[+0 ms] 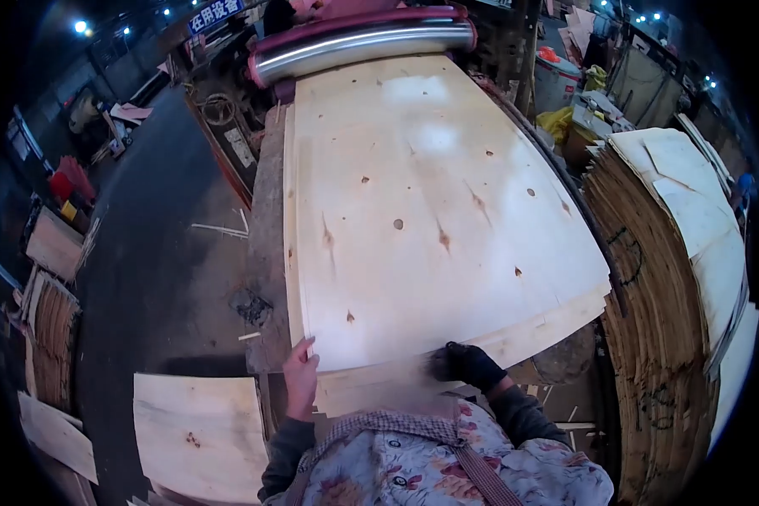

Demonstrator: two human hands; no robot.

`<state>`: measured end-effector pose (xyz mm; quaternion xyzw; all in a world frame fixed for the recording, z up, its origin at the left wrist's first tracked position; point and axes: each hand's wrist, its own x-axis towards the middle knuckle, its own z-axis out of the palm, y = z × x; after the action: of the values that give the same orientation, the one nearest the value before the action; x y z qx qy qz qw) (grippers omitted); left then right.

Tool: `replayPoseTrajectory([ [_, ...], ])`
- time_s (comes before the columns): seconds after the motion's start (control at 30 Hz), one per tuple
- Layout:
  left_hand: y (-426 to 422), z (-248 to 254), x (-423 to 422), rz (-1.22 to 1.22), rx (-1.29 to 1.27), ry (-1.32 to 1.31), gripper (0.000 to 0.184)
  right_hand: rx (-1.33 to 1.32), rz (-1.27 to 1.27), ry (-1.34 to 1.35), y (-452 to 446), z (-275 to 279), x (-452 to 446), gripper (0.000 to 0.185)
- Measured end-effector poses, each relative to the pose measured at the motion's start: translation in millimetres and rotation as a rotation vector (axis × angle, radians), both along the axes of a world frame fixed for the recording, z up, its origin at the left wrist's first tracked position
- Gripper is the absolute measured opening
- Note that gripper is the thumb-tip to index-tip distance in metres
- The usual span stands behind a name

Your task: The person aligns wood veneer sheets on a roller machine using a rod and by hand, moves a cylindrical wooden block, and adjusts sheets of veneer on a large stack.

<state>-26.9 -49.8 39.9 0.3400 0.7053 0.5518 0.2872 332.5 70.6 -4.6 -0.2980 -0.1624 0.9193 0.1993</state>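
Observation:
A large pale wood veneer sheet [447,194] with knots and small holes lies on a stack of similar sheets, its far end at the rollers. At its near left corner, my bare left hand [300,379] pinches the edge between thumb and fingers. My right hand [472,368], in a black glove, is at the near edge, right of the middle. Motion blurs its fingertips, so I cannot tell whether they grip anything. Between my hands a pale blurred patch [388,377] covers part of the near edge; its kind is unclear.
Shiny metal rollers [363,52] with pink ends span the far end. A tall veneer stack [649,278] stands close on the right. Lower left lies another veneer pile [198,430]. Beyond the dark floor [156,253], wood pieces line the left side.

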Motion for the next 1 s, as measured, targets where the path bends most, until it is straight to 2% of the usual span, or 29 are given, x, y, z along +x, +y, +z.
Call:
replayPoseTrajectory([
  [0.07,1,28,4,0.060,-0.001,-0.183,0.039,-0.028,-0.122,0.078,-3,-7,4,0.030],
  [0.1,1,36,7,0.073,0.038,-0.206,0.037,0.103,-0.144,-0.187,-5,1,7,0.029],
  [0.13,2,43,8,0.080,0.035,-0.217,0.037,0.102,-0.137,-0.197,-6,13,6,0.029],
  [0.2,3,52,1,0.076,0.157,-0.373,0.032,0.356,-0.033,-0.280,-6,23,5,0.029],
  [0.23,5,52,-5,0.072,0.218,-0.405,0.033,0.357,-0.028,-0.282,-4,21,6,0.029],
  [0.3,5,51,-9,0.063,0.200,-0.375,0.035,-0.003,-0.185,-0.013,-2,9,6,0.032],
  [0.37,7,44,-11,0.054,0.177,-0.346,0.039,0.020,-0.201,-0.029,-7,2,9,0.033],
  [0.43,11,0,-17,-0.027,-0.185,-0.006,0.044,0.045,-0.208,-0.043,-1,4,11,0.035],
  [0.47,11,-18,-12,-0.073,-0.360,0.563,0.049,0.064,-0.165,-0.095,2,14,10,0.037],
  [0.57,15,-39,5,-0.096,-0.503,0.713,0.055,0.112,-0.074,-0.135,10,30,13,0.037],
  [0.63,14,-44,9,-0.067,-0.353,0.799,0.060,0.140,-0.035,-0.129,11,26,14,0.037],
  [0.67,13,-45,7,-0.068,-0.355,0.801,0.060,0.184,-0.039,-0.188,10,20,15,0.038],
  [0.73,14,-43,-1,0.029,-0.259,0.248,0.056,0.230,-0.047,-0.241,11,17,16,0.039],
  [0.77,18,-29,1,0.023,-0.257,0.258,0.056,0.270,-0.047,-0.288,10,21,16,0.040],
  [0.83,18,8,11,0.071,-0.020,-0.339,0.051,0.304,-0.063,-0.327,11,26,19,0.041],
  [0.87,20,31,18,0.061,-0.022,-0.330,0.051,0.213,-0.005,-0.339,13,27,24,0.042],
  [0.93,25,78,30,0.033,0.128,-0.563,0.051,0.038,0.112,-0.353,18,31,29,0.046],
  [1.0,27,106,31,0.010,0.213,-0.621,0.055,-0.014,0.132,-0.364,26,47,26,0.046],
])
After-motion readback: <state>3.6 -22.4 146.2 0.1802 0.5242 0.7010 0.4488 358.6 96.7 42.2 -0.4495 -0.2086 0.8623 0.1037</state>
